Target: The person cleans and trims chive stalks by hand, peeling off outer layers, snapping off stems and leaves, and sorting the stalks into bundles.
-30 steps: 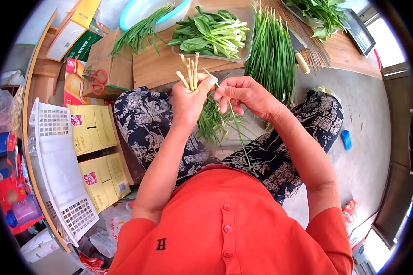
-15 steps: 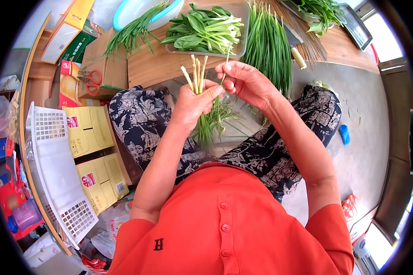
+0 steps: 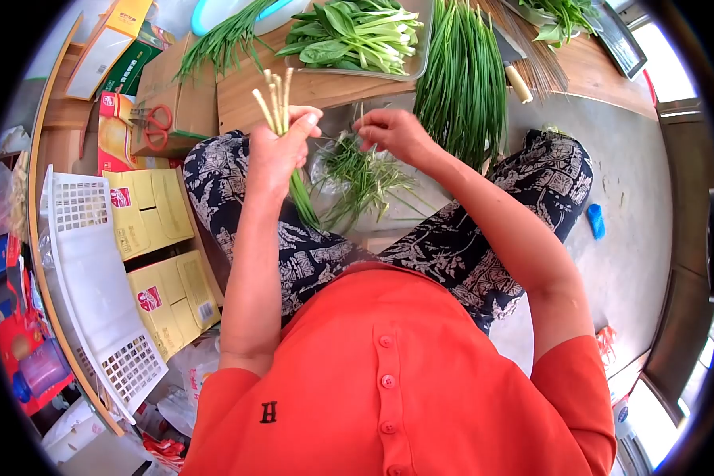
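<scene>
Wrapped around a small bunch of green stalks (image 3: pixel 278 103) is my left hand (image 3: pixel 271 159). The thick, pale yellowish ends stick up above the thumb, and the green parts hang below the fist. To the right, my right hand (image 3: pixel 398 136) has its fingers curled together over a loose heap of green trimmings (image 3: pixel 369 178) between my knees. Its fingertips are slightly blurred, and a thin pale strand seems to show by them; I cannot make out what they hold.
On the wooden table (image 3: pixel 333 91) ahead lie a clear tray of leafy greens (image 3: pixel 357 40), long chives (image 3: pixel 460 87) hanging over the edge, and a knife (image 3: pixel 519 83). Red scissors (image 3: pixel 157 128) are in a cardboard box at left, near a white plastic basket (image 3: pixel 95 270).
My left hand has moved left with the bunch, away from my right hand. My right hand has shifted slightly left, and the upright thin stalk it pinched is no longer plainly visible.
</scene>
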{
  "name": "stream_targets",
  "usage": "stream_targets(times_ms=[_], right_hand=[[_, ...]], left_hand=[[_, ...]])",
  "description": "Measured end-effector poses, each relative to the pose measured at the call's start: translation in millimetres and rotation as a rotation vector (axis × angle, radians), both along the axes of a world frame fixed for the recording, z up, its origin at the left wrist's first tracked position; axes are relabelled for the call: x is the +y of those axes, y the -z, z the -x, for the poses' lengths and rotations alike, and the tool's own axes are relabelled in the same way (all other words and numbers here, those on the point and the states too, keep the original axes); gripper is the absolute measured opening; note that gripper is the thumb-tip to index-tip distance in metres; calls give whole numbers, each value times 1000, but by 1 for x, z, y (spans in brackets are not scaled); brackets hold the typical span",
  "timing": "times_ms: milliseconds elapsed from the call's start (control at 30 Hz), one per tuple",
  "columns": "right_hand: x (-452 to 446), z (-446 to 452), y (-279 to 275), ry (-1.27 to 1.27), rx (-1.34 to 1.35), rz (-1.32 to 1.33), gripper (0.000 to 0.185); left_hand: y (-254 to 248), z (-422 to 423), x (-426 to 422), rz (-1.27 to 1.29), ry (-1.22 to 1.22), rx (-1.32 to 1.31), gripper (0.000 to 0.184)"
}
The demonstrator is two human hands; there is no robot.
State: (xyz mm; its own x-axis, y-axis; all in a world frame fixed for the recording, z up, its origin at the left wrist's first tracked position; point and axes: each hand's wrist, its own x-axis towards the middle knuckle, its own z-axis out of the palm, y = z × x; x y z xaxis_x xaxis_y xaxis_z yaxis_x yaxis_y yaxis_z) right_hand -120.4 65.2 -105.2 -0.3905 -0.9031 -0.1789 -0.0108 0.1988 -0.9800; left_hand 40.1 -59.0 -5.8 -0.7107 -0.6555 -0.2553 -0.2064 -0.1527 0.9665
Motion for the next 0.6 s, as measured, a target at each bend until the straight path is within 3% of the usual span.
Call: stream_targets(times_ms=[67,100,167,267,400,600], right_hand=[[0,-6,13,45,332,30,23],[-2,-4,8,43,334,30,23],[-6,7,-19,73,216,22,25],[3,13,-63,-53,-264,183,29],[10,11,-71,-186,-442,240,22],[10,12,-74,-99,-392,179,16]], left_hand=[[2,4,4,-18,92,-13,17],[2,6,7,-48,113,-29,16],[6,10,11,-143,166,-33,14],[12,17,20,-354,250,0,12],[13,27,29,-412,334,11,11],[15,36,38,-350,314,-23,13]])
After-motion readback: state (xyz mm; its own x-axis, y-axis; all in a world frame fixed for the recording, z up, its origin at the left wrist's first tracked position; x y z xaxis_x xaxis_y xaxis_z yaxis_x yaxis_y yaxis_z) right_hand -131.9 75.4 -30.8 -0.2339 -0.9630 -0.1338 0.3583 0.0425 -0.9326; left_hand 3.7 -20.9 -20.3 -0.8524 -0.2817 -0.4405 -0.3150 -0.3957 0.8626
